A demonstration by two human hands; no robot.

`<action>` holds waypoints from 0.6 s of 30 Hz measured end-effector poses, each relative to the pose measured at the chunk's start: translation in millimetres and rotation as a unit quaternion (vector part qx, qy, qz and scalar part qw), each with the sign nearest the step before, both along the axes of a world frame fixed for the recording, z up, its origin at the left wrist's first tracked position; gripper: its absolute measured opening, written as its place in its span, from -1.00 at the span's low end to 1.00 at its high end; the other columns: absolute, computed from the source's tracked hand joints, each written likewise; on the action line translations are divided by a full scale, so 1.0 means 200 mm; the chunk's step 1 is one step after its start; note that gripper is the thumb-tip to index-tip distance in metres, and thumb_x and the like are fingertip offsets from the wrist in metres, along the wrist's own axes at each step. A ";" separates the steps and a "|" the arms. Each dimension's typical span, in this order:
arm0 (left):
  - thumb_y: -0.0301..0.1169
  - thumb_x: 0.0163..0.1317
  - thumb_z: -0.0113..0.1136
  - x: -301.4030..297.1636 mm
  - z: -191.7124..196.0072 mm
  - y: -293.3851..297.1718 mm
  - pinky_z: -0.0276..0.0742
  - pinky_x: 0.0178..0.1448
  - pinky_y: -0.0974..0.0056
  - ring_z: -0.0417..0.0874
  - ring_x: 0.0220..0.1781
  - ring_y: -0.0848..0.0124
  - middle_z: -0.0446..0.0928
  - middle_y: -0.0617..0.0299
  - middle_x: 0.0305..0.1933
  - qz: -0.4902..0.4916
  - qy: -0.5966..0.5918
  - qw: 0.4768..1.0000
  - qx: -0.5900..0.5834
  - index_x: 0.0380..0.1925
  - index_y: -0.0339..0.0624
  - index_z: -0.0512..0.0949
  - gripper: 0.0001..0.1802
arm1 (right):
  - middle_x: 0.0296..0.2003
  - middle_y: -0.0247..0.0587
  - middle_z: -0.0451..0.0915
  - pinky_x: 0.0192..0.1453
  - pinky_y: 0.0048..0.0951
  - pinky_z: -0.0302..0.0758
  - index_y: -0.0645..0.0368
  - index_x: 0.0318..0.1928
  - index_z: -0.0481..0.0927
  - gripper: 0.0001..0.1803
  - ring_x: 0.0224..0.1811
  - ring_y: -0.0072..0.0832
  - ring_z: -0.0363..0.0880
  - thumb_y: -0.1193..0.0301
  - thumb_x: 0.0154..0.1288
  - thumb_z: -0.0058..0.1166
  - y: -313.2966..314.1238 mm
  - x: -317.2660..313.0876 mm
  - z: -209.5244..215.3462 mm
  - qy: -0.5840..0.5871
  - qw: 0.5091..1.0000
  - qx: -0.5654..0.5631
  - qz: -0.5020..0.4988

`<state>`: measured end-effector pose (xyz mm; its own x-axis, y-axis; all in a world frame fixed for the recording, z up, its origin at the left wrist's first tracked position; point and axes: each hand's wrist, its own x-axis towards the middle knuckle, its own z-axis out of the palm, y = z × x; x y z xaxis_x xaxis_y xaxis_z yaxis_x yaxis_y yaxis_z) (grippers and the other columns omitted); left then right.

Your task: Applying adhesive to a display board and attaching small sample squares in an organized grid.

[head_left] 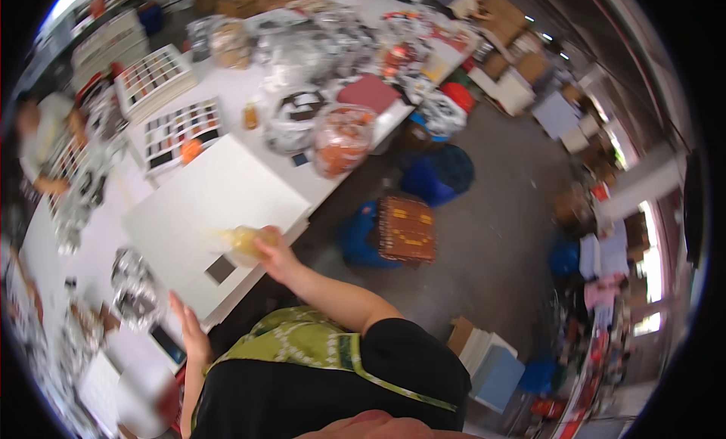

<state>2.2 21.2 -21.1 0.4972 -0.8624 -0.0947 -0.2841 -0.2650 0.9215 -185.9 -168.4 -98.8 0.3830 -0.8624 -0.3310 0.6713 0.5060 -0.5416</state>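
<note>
Right hand [274,254] apparently clasps blurred yellowish bottle [243,241] over board edge [291,231]; left hand [189,325] open.

A small, translucent yellowish packet [243,241], blurred by motion, is held in the right grip [274,254] just above the near corner of a large white board [204,212]. The board lies flat on the worktop [318,183], its corner overhanging the edge. A small dark square [220,269] lies on the board just below the packet.

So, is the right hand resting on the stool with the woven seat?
No. The right hand is over the white board on the table, closed on a blurred yellowish thing; the stool stands apart on the floor.
</note>
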 end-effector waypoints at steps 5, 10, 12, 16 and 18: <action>-0.23 0.44 -0.41 -0.02 0.04 -0.03 -0.41 0.49 0.20 -0.37 0.52 0.13 -0.29 -0.12 0.47 -0.025 0.011 0.999 -0.035 0.37 -0.33 -0.22 -0.38 | -0.07 -0.28 0.36 0.12 -0.31 0.43 0.01 0.08 0.25 -0.54 0.03 -0.38 0.39 0.56 0.21 0.09 -0.02 -0.07 -0.06 -0.006 1.000 -0.018 -0.017; -0.33 0.41 -0.24 -0.11 0.10 -0.09 -0.33 0.47 0.13 -0.40 0.50 0.00 -0.32 -0.29 0.44 -0.018 -0.061 0.996 0.054 0.37 -0.30 -0.25 -0.34 | -0.08 -0.29 0.40 0.02 -0.36 0.46 -0.01 0.01 0.25 -0.62 -0.01 -0.42 0.42 0.47 0.25 0.09 -0.04 -0.10 0.05 0.019 0.997 -0.079 -0.002; -0.37 0.37 -0.12 -0.09 0.10 -0.09 -0.08 0.44 0.12 -0.11 0.48 -0.01 -0.18 -0.21 0.44 -0.021 -0.094 0.995 0.024 0.37 -0.26 -0.18 -0.32 | -0.08 -0.30 0.40 0.00 -0.37 0.45 -0.02 0.01 0.24 -0.61 -0.02 -0.42 0.42 0.46 0.25 0.10 -0.03 -0.07 0.04 0.027 0.997 -0.070 0.017; -0.42 0.35 -0.10 -0.09 0.19 -0.10 0.41 0.10 0.31 0.44 0.08 0.36 0.24 0.10 0.26 0.185 0.337 0.920 -0.075 0.27 -0.26 0.13 -0.50 | -0.06 -0.29 0.38 0.00 -0.36 0.43 -0.03 0.01 0.24 -0.59 -0.01 -0.40 0.39 0.42 0.24 0.13 0.00 -0.05 0.05 0.031 0.996 -0.081 -0.003; -0.46 0.34 -0.09 -0.03 0.07 -0.06 0.44 0.06 0.30 0.47 0.02 0.40 0.33 0.13 0.17 0.138 0.446 0.884 -0.023 0.18 -0.21 0.23 -0.59 | -0.04 -0.25 0.35 0.04 -0.32 0.40 0.00 0.01 0.22 -0.58 0.03 -0.38 0.35 0.47 0.22 0.13 0.02 -0.07 0.10 0.013 0.997 -0.071 -0.006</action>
<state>-3.1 10.1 -6.7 0.4345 -0.7327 -0.5238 0.6312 -0.1670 0.7574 -200.2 -164.3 -79.1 0.3644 -0.9061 -0.2148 0.6615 0.4143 -0.6252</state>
